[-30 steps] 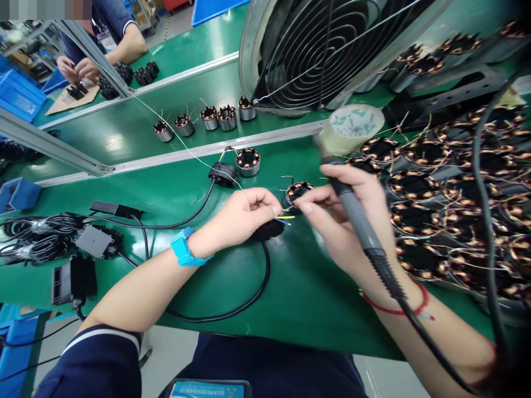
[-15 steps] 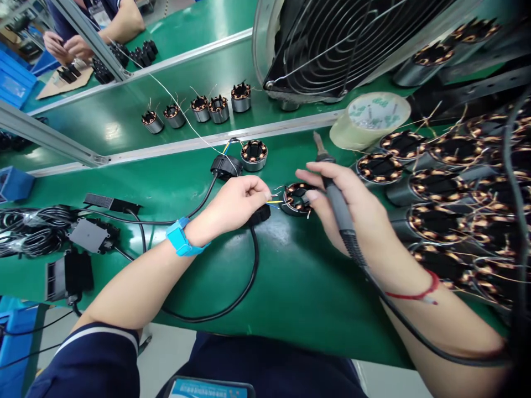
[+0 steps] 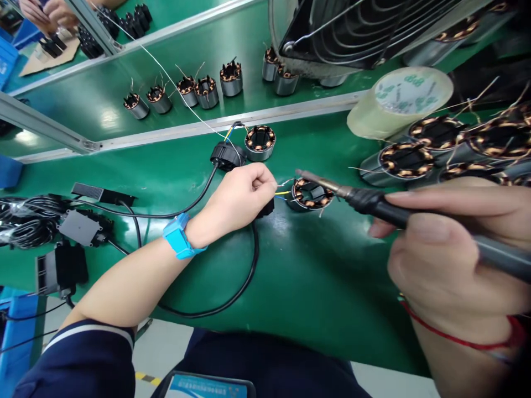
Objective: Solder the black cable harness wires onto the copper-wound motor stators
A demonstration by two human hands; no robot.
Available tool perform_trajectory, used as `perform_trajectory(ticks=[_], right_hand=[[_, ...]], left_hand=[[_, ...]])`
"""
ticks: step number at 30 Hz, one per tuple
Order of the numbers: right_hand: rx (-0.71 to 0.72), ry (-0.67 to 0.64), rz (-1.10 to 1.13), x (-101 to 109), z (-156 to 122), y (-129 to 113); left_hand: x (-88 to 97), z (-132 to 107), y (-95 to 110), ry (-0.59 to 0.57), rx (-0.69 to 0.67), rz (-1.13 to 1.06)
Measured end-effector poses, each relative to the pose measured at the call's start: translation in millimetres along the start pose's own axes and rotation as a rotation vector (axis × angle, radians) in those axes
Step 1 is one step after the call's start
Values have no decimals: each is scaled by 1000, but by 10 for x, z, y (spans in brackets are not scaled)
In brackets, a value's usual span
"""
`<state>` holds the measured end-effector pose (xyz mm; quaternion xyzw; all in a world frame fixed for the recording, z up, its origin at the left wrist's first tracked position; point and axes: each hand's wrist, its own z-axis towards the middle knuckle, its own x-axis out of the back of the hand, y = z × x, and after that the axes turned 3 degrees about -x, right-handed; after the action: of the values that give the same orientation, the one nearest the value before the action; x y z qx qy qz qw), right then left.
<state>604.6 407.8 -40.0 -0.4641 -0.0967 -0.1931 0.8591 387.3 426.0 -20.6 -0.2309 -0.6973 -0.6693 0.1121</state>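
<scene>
Green table [image 3: 315, 276] carries a small copper-wound stator [image 3: 311, 193] at centre; beside it the left hand [image 3: 238, 196] pinches thin yellow and blue wires [image 3: 282, 194] in its grip, fingertips hidden. Blurred and cut off at the frame edge, the right hand [image 3: 448, 254] has its grip clamped on a black-handled soldering iron [image 3: 373, 200], tip at the stator's rim.

Green bench mat [image 3: 323, 287] — alu rail [image 3: 166, 134], grey floor [image 3: 170, 342].

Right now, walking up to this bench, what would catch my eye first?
Probably the soldering iron in the right hand, its tip just above a copper-wound stator mid-bench. The left hand pinches thin coloured wires beside it, and many more stators crowd the right side near a tape roll.
</scene>
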Motion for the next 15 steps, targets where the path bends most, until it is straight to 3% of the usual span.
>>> perform_trajectory(ticks=[15], right_hand=[[42,-74,128,-46,3,-31]], left_hand=[[-18,-10,-18,28,-4,-17]])
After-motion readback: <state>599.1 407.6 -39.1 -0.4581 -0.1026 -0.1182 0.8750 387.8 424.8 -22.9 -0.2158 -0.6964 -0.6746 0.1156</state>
